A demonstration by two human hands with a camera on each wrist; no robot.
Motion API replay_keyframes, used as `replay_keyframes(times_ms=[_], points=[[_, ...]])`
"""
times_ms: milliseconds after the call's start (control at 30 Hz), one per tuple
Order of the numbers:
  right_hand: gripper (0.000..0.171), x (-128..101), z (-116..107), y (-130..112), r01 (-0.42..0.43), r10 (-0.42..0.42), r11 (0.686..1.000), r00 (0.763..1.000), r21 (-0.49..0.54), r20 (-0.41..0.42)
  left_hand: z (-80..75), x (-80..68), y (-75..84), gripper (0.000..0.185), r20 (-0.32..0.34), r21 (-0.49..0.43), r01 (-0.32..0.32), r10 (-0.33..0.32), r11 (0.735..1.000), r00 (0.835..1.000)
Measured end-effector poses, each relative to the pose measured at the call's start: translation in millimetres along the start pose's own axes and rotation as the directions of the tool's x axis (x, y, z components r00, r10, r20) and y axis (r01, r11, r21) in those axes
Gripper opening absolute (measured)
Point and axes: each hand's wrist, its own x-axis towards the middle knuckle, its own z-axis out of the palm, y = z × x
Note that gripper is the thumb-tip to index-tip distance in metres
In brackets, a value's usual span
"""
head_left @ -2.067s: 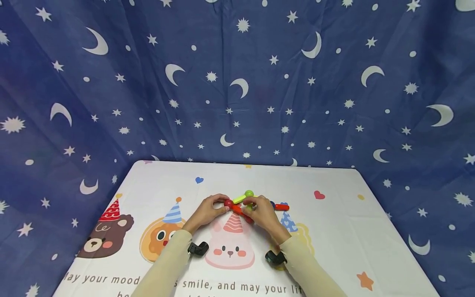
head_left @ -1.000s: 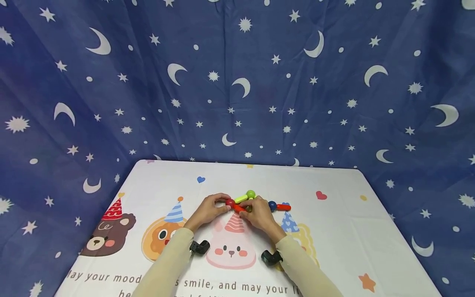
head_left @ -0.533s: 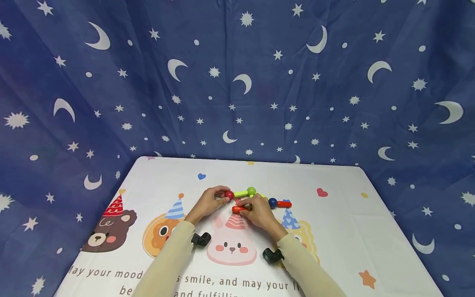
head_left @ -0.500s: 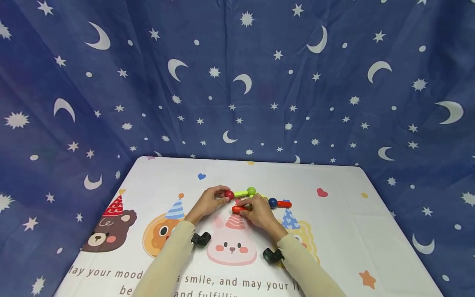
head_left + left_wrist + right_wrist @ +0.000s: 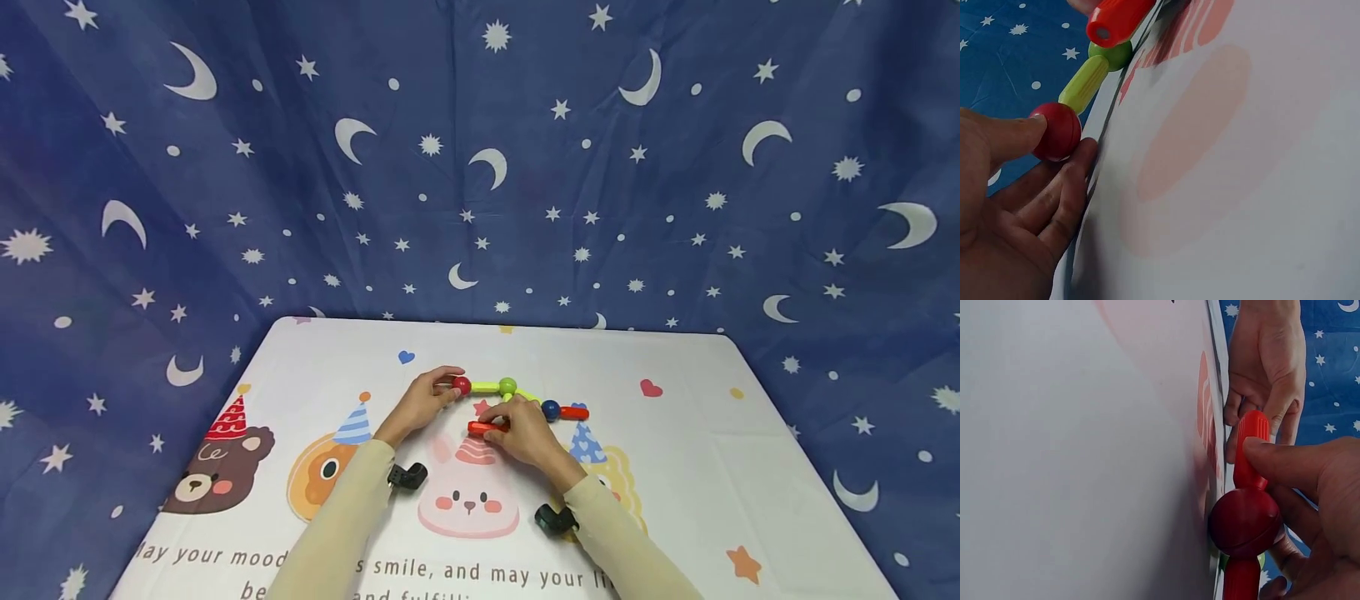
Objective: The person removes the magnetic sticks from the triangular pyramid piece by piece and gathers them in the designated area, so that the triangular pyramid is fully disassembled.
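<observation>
Red ball (image 5: 462, 385) at the chain's end is best kept pinched by left fingers (image 5: 1019, 134) while the red rod (image 5: 487, 427), pinched by right fingers (image 5: 1279, 459), is brought squarely to it.

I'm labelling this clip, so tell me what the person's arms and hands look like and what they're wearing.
Both arms are in long, plain cream sleeves that end at the wrists. A small black device sits at each wrist: left, right. The left hand and right hand are bare.

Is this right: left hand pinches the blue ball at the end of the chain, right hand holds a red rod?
Not quite. The left hand pinches the red ball, as the left wrist view shows; the blue ball lies untouched further along the chain. The right hand does hold a red rod.
</observation>
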Motion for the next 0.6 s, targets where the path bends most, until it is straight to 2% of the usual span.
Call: replay_keyframes(times_ms=[133, 367, 600], points=[[0.021, 0, -3, 0, -0.016, 0.016, 1.000, 1.000, 0.006, 0.009, 0.8, 5.7, 2.4, 0.038, 0.010, -0.020, 0.009, -0.009, 1.000, 1.000], [0.024, 0, -8, 1, 0.000, 0.000, 1.000, 1.000, 0.020, 0.031, 4.0, 5.6, 3.5, 0.044, 0.005, -0.052, 0.008, -0.008, 0.999, 1.000], [0.024, 13, -24, 1, -0.008, 0.012, 0.998, 0.998, 0.065, -0.069, 4.5, 6.9, -0.3, 0.043, -0.015, -0.049, 0.045, -0.046, 0.998, 0.999]])
